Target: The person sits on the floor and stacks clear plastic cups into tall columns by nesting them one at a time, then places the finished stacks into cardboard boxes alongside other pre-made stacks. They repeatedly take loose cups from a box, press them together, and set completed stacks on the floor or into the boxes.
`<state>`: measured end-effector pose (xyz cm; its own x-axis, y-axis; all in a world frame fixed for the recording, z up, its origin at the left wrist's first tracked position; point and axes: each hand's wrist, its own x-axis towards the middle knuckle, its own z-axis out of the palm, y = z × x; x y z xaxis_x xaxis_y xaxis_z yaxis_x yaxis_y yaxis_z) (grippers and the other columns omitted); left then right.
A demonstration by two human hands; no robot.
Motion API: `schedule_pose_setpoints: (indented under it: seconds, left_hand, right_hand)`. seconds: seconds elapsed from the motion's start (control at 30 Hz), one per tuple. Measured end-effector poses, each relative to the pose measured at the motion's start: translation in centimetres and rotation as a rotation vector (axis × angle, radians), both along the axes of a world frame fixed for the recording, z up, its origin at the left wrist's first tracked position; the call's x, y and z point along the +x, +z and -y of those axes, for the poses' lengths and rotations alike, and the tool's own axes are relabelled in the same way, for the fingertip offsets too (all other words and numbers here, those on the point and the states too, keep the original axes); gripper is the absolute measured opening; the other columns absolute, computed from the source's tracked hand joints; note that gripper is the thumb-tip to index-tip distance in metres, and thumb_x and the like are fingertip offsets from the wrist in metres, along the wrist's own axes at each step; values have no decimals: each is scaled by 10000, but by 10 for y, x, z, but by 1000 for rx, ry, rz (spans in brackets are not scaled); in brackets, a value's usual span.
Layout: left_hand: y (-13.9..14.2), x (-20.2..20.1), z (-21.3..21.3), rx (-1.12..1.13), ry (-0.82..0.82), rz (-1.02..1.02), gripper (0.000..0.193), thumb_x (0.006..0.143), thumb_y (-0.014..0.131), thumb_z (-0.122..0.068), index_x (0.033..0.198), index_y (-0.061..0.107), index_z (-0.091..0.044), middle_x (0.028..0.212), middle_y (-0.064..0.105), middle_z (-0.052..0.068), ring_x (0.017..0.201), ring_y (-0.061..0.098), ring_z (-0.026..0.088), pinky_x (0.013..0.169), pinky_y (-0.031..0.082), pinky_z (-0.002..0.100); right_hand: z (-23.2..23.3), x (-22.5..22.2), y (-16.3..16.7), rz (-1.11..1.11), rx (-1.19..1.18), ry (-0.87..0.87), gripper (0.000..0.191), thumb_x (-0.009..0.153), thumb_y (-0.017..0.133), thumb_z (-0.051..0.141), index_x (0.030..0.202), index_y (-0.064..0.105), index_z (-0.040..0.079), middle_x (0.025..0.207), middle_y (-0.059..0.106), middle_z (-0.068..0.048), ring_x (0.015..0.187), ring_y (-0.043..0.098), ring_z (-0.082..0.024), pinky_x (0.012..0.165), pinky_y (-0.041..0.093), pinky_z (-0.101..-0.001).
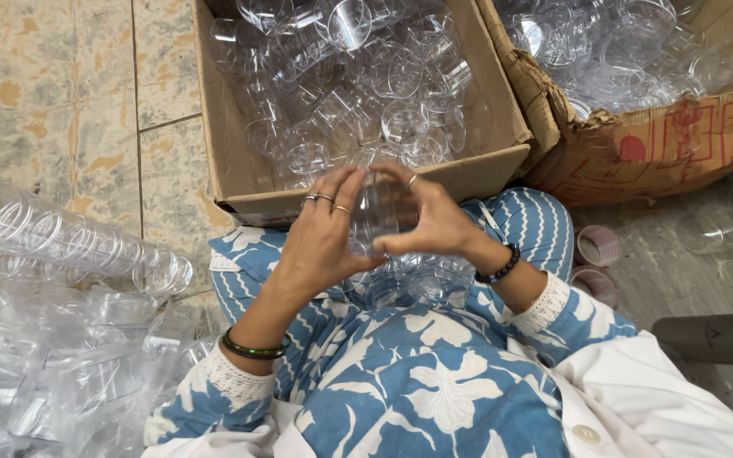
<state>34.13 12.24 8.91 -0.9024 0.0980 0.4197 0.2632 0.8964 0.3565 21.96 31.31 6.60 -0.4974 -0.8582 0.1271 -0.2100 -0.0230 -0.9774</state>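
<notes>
Both hands are holding 1 clear plastic cup (381, 212) over the lap, just by the near edge of the brown box (239, 182). Left hand (320, 242) & right hand (434, 222) are curling fingers round its sides, closed on it. It's prob. light, thin, slippery, easy to crack, so holding the sides is best. The 2nd box (680, 136), at the right, is showing red prints.

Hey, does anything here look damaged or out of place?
The right box is damaged: its near corner is torn and crumpled, with a ragged edge. The left box looks sound. Both hands, left and right, hold a clear cup.
</notes>
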Motion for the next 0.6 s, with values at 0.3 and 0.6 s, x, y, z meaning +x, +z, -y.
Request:
schedule_pose_setpoints:
  seconds: [0.3,0.6]
  left_hand:
    - [-2,-17,13,23,41,-18,1198,524,987,-380,1486,364,-34,1446,470,228,1301,509,463,1084,445,525]
    - [17,-17,13,54,62,204,1255,504,974,-439,1489,344,18,1459,436,285,1243,535,479,1000,483,502]
  right_hand:
    - [14,-21,-11,130,17,10,1053,721,910,186,1596,324,170,1451,475,-145,1333,578,-275,1035,548,-403]
    - [13,-16,-5,73,55,28,1082,710,911,221,1603,301,186,1522,458,-137,1327,570,-269,1032,547,-410]
